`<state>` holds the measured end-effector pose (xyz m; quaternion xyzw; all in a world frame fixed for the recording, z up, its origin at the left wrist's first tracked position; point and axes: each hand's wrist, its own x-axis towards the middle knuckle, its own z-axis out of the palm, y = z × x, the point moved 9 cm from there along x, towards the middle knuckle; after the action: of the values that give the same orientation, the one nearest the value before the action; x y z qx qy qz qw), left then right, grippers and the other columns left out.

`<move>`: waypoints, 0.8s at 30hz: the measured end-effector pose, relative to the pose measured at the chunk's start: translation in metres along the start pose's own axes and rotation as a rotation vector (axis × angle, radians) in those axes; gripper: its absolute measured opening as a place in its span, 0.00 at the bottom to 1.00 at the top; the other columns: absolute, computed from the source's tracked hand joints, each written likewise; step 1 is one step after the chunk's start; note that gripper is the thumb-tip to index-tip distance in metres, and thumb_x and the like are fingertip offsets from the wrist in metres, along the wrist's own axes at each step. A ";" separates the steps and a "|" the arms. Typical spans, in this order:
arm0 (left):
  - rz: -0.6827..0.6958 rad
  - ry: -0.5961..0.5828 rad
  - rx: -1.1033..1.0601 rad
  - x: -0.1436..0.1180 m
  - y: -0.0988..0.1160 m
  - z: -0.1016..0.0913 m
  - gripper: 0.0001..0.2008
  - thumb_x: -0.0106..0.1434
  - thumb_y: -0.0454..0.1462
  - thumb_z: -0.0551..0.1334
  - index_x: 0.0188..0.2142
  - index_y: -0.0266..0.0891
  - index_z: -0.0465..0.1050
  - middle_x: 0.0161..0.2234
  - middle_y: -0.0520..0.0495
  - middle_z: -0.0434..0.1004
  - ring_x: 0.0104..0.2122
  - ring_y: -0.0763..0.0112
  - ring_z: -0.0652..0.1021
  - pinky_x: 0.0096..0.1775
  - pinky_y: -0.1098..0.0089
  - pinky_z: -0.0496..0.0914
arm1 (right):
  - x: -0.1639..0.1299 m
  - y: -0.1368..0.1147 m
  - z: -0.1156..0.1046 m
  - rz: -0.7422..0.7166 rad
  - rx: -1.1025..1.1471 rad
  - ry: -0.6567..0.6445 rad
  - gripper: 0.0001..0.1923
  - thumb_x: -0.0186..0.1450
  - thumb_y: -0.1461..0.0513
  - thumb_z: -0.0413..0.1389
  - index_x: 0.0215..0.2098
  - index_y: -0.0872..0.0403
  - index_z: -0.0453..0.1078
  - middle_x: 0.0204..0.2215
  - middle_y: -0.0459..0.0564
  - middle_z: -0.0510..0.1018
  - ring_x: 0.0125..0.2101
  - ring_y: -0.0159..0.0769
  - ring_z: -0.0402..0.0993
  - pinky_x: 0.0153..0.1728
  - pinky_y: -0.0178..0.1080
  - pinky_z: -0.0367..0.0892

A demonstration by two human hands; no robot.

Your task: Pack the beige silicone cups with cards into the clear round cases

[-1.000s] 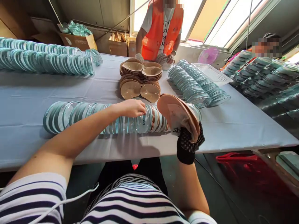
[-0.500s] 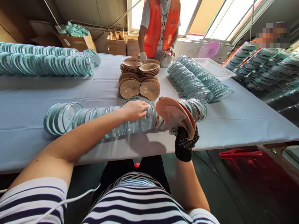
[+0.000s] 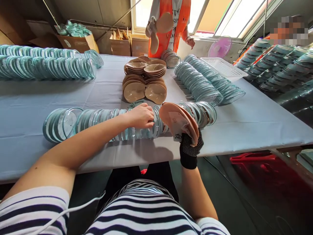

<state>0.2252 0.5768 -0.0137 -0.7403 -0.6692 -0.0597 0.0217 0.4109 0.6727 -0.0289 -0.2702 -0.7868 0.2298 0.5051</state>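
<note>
My bare left hand (image 3: pixel 142 116) rests over the top of a row of clear round plastic cases (image 3: pixel 96 119), its fingers curled. Whatever those fingers hold, if anything, is hidden. In a black dotted glove, my right hand (image 3: pixel 191 143) grips folded beige stick-on bras (image 3: pixel 172 115) that have a clear printed film on the front. They hang in front of the right part of the row, where some cases show brown inside. Just beyond my left hand lies a small printed pale green sheet (image 3: pixel 137 103). Stacked beige bra cups (image 3: pixel 144 91) stand behind it.
More rows of clear cases stand at the left (image 3: pixel 46 67) and right (image 3: pixel 202 81). A white basket (image 3: pixel 223 68) sits at the back right. Across the table a co-worker in an orange vest (image 3: pixel 163 44) holds up a beige bra. Cardboard boxes (image 3: pixel 79 44) are behind.
My right hand has shifted slightly left with the bras, while my left fingers have curled downward at the row. The co-worker has lifted a beige bra off the table.
</note>
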 end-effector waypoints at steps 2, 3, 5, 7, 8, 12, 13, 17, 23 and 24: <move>-0.164 -0.020 0.009 0.007 -0.012 0.005 0.13 0.63 0.43 0.59 0.31 0.39 0.77 0.34 0.39 0.79 0.43 0.54 0.74 0.48 0.57 0.65 | -0.008 -0.016 0.002 -0.031 0.019 -0.026 0.25 0.71 0.58 0.48 0.65 0.56 0.61 0.55 0.61 0.76 0.54 0.44 0.75 0.55 0.47 0.73; -0.262 -0.025 0.014 0.010 -0.019 0.006 0.13 0.63 0.43 0.59 0.35 0.37 0.78 0.35 0.37 0.79 0.43 0.52 0.74 0.45 0.58 0.67 | -0.012 -0.025 0.003 -0.058 0.019 -0.031 0.27 0.71 0.58 0.48 0.67 0.55 0.59 0.55 0.61 0.75 0.54 0.44 0.75 0.54 0.46 0.73; -0.412 -0.048 0.028 0.013 -0.030 0.007 0.14 0.62 0.42 0.59 0.42 0.37 0.79 0.39 0.35 0.80 0.43 0.49 0.74 0.40 0.59 0.69 | -0.021 -0.038 0.006 -0.122 -0.003 -0.031 0.27 0.70 0.59 0.49 0.67 0.54 0.59 0.55 0.60 0.76 0.55 0.44 0.75 0.56 0.44 0.71; -0.458 -0.099 0.037 0.015 -0.036 0.007 0.15 0.61 0.42 0.61 0.43 0.39 0.79 0.39 0.36 0.80 0.43 0.49 0.75 0.39 0.61 0.69 | -0.027 -0.044 0.009 -0.172 -0.044 -0.013 0.25 0.70 0.60 0.48 0.65 0.54 0.63 0.55 0.60 0.76 0.56 0.44 0.73 0.58 0.43 0.69; -0.451 -0.138 0.034 0.016 -0.038 0.008 0.14 0.60 0.43 0.62 0.42 0.40 0.80 0.39 0.37 0.80 0.43 0.49 0.75 0.39 0.61 0.69 | -0.030 -0.044 0.011 -0.179 -0.067 -0.011 0.25 0.70 0.60 0.48 0.64 0.55 0.64 0.56 0.60 0.75 0.58 0.45 0.72 0.59 0.44 0.68; -0.381 -0.340 -0.105 0.014 -0.049 0.017 0.18 0.54 0.54 0.65 0.35 0.46 0.81 0.34 0.45 0.81 0.41 0.54 0.76 0.48 0.56 0.66 | -0.034 -0.029 0.021 -0.120 -0.155 -0.034 0.26 0.70 0.59 0.46 0.65 0.57 0.63 0.57 0.61 0.74 0.59 0.45 0.71 0.59 0.44 0.68; -0.367 -0.382 -0.166 0.012 -0.051 0.020 0.19 0.52 0.56 0.66 0.34 0.46 0.81 0.32 0.46 0.80 0.40 0.55 0.76 0.49 0.55 0.65 | -0.034 -0.027 0.023 -0.110 -0.166 -0.036 0.26 0.70 0.59 0.46 0.64 0.57 0.63 0.57 0.61 0.74 0.59 0.45 0.71 0.59 0.44 0.68; -0.340 -0.425 -0.314 0.006 -0.054 0.025 0.21 0.49 0.56 0.68 0.33 0.44 0.82 0.26 0.48 0.77 0.32 0.61 0.75 0.46 0.59 0.64 | -0.035 -0.026 0.027 -0.090 -0.154 -0.034 0.26 0.70 0.58 0.45 0.63 0.58 0.64 0.57 0.62 0.74 0.60 0.46 0.70 0.60 0.45 0.67; -0.237 -0.163 -0.450 -0.002 -0.045 0.013 0.15 0.52 0.48 0.67 0.33 0.41 0.82 0.25 0.52 0.76 0.28 0.69 0.73 0.34 0.71 0.63 | -0.041 -0.037 0.029 -0.135 -0.163 -0.078 0.26 0.69 0.59 0.49 0.63 0.57 0.65 0.54 0.62 0.76 0.56 0.48 0.74 0.56 0.44 0.70; -0.223 -0.085 -0.451 -0.004 -0.045 0.007 0.14 0.54 0.47 0.66 0.32 0.39 0.81 0.25 0.52 0.75 0.28 0.70 0.73 0.33 0.71 0.62 | -0.045 -0.038 0.032 -0.149 -0.184 -0.123 0.26 0.68 0.59 0.50 0.63 0.56 0.65 0.53 0.61 0.77 0.53 0.48 0.75 0.54 0.44 0.72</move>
<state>0.1809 0.5785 -0.0232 -0.6500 -0.7167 -0.1786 -0.1787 0.3897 0.6118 -0.0466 -0.2416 -0.8518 0.1346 0.4448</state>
